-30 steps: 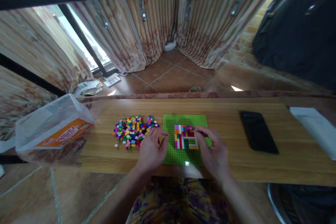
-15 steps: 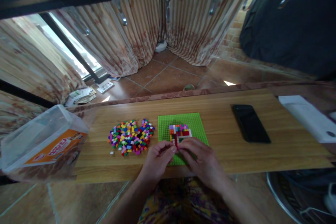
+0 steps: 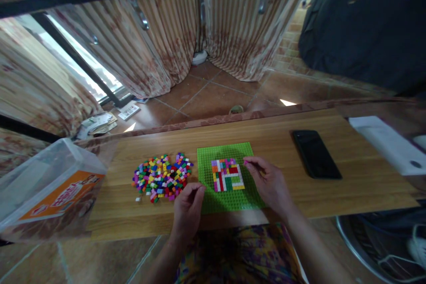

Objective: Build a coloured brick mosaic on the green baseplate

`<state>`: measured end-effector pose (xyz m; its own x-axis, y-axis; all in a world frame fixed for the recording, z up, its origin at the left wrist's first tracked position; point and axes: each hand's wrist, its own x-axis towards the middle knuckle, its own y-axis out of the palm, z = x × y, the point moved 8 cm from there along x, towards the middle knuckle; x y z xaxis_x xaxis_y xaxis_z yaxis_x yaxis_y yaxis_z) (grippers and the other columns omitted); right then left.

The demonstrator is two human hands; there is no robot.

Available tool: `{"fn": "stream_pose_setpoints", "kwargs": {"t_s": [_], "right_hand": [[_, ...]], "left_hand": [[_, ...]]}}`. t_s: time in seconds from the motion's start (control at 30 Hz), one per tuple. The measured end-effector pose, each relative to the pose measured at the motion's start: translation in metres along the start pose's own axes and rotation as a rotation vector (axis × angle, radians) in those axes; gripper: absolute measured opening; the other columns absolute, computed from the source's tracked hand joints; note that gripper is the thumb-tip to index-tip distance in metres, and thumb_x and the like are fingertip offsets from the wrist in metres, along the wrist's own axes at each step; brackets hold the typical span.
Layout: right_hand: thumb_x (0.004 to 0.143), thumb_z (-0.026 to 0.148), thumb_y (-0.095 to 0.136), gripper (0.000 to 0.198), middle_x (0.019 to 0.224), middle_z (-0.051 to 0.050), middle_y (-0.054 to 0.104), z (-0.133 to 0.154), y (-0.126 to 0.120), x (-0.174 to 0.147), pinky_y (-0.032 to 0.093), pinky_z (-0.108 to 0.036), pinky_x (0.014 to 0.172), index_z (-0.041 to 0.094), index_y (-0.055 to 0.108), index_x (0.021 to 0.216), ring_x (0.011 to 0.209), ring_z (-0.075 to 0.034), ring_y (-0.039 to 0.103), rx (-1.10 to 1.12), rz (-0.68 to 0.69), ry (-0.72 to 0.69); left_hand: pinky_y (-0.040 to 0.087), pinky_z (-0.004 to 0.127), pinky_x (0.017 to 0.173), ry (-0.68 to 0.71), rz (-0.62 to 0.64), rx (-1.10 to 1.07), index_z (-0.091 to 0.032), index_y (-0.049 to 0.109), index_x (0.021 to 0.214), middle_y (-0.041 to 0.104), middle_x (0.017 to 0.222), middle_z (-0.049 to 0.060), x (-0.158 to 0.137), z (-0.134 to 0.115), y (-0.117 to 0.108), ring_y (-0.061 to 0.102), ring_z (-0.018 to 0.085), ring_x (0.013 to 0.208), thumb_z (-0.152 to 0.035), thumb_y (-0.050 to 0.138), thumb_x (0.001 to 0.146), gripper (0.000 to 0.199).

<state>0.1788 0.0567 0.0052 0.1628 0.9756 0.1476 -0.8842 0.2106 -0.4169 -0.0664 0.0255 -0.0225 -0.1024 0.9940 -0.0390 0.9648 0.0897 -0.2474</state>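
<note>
A green baseplate (image 3: 206, 202) lies on the wooden table, with a square block of many-coloured toy bricks (image 3: 228, 175) pressed onto its middle. My right hand (image 3: 269, 183) is over the plate's right edge, thumb and forefinger pinching a small pink brick (image 3: 245, 162). My left hand (image 3: 188, 207) is at the plate's near left side, its thumb and forefinger pressed together; whatever is between them, if anything, is too small to make out. A heap of loose bricks (image 3: 161, 176) lies left of the plate, just beyond my left hand.
A clear plastic tub with an orange label (image 3: 63, 195) lies at the table's left end. On the right are a black phone (image 3: 316, 154) and a white sheet or box (image 3: 388, 144). One white brick (image 3: 138, 199) sits apart, near the heap. Striped curtains (image 3: 173, 40) hang beyond the table.
My hands have parted from the near part of the brick block: the right went right and away from me with the pink brick, the left went left. The block is now uncovered.
</note>
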Motion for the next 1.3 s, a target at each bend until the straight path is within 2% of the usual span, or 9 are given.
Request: {"fn": "stream_pose_setpoints", "kwargs": {"t_s": [0.17, 0.3, 0.47, 0.83, 1.07, 1.3], "right_hand": [[0.089, 0.038, 0.057, 0.023, 0.094, -0.005, 0.073, -0.003, 0.005, 0.006, 0.051, -0.033, 0.081, 0.021, 0.07, 0.097, 0.086, -0.019, 0.067, 0.055, -0.028, 0.031], [0.086, 0.034, 0.062, 0.017, 0.099, -0.005, 0.071, -0.003, 0.015, 0.014, 0.049, -0.034, 0.088, 0.023, 0.073, 0.093, 0.097, -0.019, 0.064, 0.19, -0.043, -0.01], [0.079, 0.032, 0.069, 0.013, 0.102, -0.005, 0.068, -0.019, 0.029, 0.019, 0.047, -0.037, 0.093, 0.025, 0.077, 0.087, 0.101, -0.02, 0.062, 0.32, -0.026, 0.075], [0.074, 0.035, 0.07, 0.016, 0.102, -0.007, 0.072, -0.027, 0.034, 0.021, 0.047, -0.04, 0.092, 0.025, 0.078, 0.084, 0.101, -0.023, 0.064, 0.319, 0.012, 0.184], [0.071, 0.034, 0.071, 0.016, 0.092, -0.006, 0.075, -0.023, 0.033, 0.026, 0.053, -0.036, 0.082, 0.024, 0.078, 0.08, 0.09, -0.021, 0.068, 0.338, 0.048, 0.176], [0.071, 0.034, 0.072, 0.016, 0.091, -0.005, 0.075, -0.019, 0.033, 0.03, 0.053, -0.034, 0.083, 0.023, 0.077, 0.081, 0.089, -0.02, 0.068, 0.312, 0.134, 0.126]], "left_hand": [[0.044, 0.021, 0.061, 0.07, 0.021, 0.073, -0.017, 0.064, 0.081, 0.061, 0.072, 0.001, -0.003, 0.002, 0.004, 0.055, 0.013, 0.066, -0.031, 0.057, 0.087, 0.017], [0.044, 0.021, 0.06, 0.1, 0.018, 0.086, -0.017, 0.064, 0.083, 0.062, 0.072, 0.0, -0.003, 0.003, 0.004, 0.055, 0.013, 0.065, -0.031, 0.056, 0.088, 0.016], [0.044, 0.021, 0.061, 0.117, 0.024, 0.117, -0.017, 0.064, 0.083, 0.062, 0.073, 0.001, -0.003, 0.001, 0.003, 0.056, 0.013, 0.067, -0.03, 0.056, 0.089, 0.016], [0.045, 0.02, 0.06, 0.132, 0.016, 0.166, -0.018, 0.064, 0.082, 0.063, 0.073, 0.0, -0.003, 0.003, 0.004, 0.057, 0.013, 0.067, -0.03, 0.056, 0.089, 0.015], [0.044, 0.02, 0.059, 0.137, 0.026, 0.187, -0.018, 0.064, 0.082, 0.063, 0.072, 0.0, -0.004, 0.002, 0.004, 0.057, 0.012, 0.065, -0.029, 0.056, 0.089, 0.015], [0.045, 0.021, 0.059, 0.141, 0.025, 0.199, -0.018, 0.064, 0.082, 0.062, 0.071, 0.0, -0.005, 0.0, 0.004, 0.057, 0.012, 0.063, -0.03, 0.056, 0.089, 0.016]]}}
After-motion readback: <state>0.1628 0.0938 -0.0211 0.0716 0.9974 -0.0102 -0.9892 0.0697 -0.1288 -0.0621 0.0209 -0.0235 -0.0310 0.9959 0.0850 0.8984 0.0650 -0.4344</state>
